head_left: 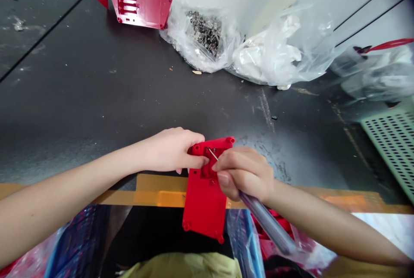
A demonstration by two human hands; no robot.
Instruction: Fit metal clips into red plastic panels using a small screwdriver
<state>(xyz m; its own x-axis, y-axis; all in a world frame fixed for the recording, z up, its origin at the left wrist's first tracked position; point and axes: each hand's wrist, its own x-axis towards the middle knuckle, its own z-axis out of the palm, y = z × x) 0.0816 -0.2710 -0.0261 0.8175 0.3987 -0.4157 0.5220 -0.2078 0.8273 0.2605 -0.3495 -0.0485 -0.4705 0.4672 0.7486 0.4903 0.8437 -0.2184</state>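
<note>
From the head camera, the person's left hand (pixel 170 151) is clenched around the far left corner of a red plastic panel (pixel 203 202), with the fingers curled over its edge. This grip appears to steady the panel against pressure from the other side. The panel lies at the near edge of the dark worktop (pixel 129 97), its far end on the surface and its near end jutting past a yellow-orange edge strip (pixel 161 196). The right hand (pixel 244 173) grasps a screwdriver (pixel 267 222) in a tight fist, its thin metal shaft (pixel 213 154) angled into a recess near the panel's far end. The handle slants back toward the person, which seems to line the shaft up with that recess.

The worktop is scuffed and dusty. At its far side lie a second red plastic panel (pixel 140 8), a clear bag of small metal parts (pixel 205 32) and a clear bag of white material (pixel 268 49). A green perforated crate (pixel 393 148) stands at the far right.
</note>
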